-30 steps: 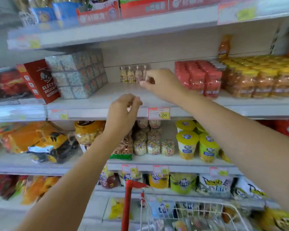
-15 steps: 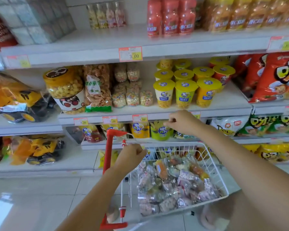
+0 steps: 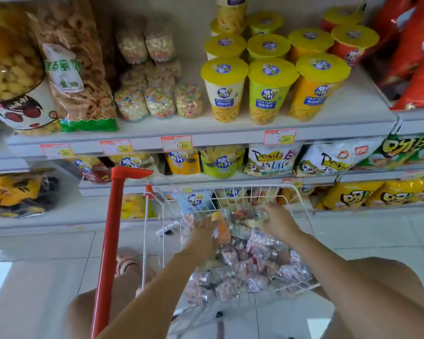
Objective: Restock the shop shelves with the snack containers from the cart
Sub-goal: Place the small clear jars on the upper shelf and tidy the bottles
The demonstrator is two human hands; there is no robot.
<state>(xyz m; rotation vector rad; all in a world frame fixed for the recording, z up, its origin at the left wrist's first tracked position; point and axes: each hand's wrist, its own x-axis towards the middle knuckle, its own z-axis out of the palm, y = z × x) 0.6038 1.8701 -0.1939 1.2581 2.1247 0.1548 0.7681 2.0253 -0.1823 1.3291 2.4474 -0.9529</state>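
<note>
Evidently much is left: left hand (image 3: 203, 232) and right hand (image 3: 278, 221) dig among clear plastic snack containers (image 3: 255, 260) heaping the white wire cart (image 3: 303, 209), fingers' hold too blurred to tell.

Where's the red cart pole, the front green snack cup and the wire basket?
red cart pole (image 3: 109, 241): head view, mid post.
front green snack cup (image 3: 267, 104): head view, its label.
wire basket (image 3: 240, 196): head view, far wall.

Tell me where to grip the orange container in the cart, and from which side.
Probably round its middle, from above: the orange container lies atop the other snack containers, its long side seemingly exposed, with the left hand right beside it.
</note>
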